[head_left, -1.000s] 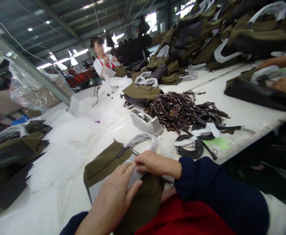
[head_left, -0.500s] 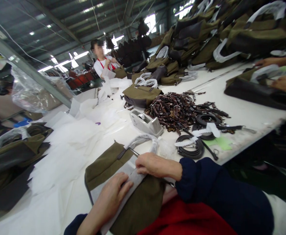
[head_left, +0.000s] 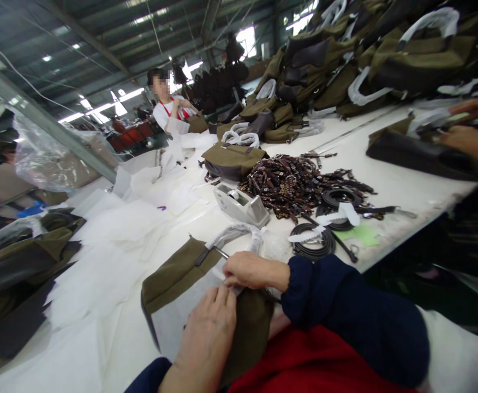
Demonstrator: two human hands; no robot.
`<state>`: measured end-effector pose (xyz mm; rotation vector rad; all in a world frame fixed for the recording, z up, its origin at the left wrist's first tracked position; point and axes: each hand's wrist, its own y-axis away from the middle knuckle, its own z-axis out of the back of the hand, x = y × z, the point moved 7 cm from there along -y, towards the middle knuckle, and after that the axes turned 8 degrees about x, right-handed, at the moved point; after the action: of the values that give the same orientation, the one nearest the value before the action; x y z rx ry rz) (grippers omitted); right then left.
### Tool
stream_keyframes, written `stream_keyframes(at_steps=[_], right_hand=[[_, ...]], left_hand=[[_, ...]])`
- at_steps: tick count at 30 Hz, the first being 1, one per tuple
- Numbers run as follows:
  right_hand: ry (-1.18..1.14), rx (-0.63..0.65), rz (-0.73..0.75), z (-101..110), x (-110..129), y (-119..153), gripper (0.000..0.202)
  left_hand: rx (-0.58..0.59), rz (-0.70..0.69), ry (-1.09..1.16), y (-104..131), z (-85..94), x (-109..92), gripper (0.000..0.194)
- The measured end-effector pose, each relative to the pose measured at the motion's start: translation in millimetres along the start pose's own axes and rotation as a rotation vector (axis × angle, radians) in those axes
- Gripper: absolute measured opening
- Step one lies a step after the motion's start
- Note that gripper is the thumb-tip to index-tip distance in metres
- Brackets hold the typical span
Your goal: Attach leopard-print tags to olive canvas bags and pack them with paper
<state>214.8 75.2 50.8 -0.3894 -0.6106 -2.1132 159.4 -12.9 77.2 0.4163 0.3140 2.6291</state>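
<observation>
An olive-green bag (head_left: pixel 173 273) with a dark side edge lies on the table in front of me. Its handle (head_left: pixel 234 234) is wrapped in clear plastic and arches away from me. Across the bag runs a strip of white paper (head_left: pixel 175 322). My left hand (head_left: pixel 208 327) rests flat on the paper and bag, fingers stretched out beside my right fingertips. At the paper's upper end, my right hand (head_left: pixel 255 270) is closed in a pinch on it, its fingertips partly hidden. A thin dark rod-like piece (head_left: pixel 222 252) shows between that hand and the handle.
Beyond the bag stand a grey tape dispenser (head_left: pixel 241 204), a heap of brown straps (head_left: pixel 288 183) and coiled black straps (head_left: pixel 315 240). White sheets (head_left: pixel 100 256) spread over the left. Bags pile up behind (head_left: pixel 304 71). A co-worker's hands (head_left: pixel 474 136) handle another bag at right.
My left hand has slid right and up along the paper, closer to my right hand. My right hand stays pinched at nearly the same spot. The view has shifted slightly.
</observation>
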Motion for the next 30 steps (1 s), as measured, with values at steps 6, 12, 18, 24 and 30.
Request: stream_keyframes(at_steps=[6, 12, 18, 24, 30], right_hand=[[0.012, -0.014, 0.019, -1, 1, -2, 0.02], [0.09, -0.127, 0.053, 3, -6, 1, 0.022], [0.184, -0.219, 0.109, 20, 2, -8, 0.021], [0.296, -0.051, 0.116, 19, 17, -43, 0.026], [0.286, -0.126, 0.169, 21, 26, -19, 0.01]], left_hand=[[-0.084, 0.018, 0.333, 1, -18.3, 10, 0.023], [-0.164, 0.0, 0.352, 1, -31.7, 20, 0.021], [-0.185, -0.039, 0.3, -2, -31.6, 19, 0.019], [-0.219, -0.036, 0.23, -3, -31.5, 19, 0.018], [-0.28, -0.068, 0.186, -4, -39.8, 19, 0.018]])
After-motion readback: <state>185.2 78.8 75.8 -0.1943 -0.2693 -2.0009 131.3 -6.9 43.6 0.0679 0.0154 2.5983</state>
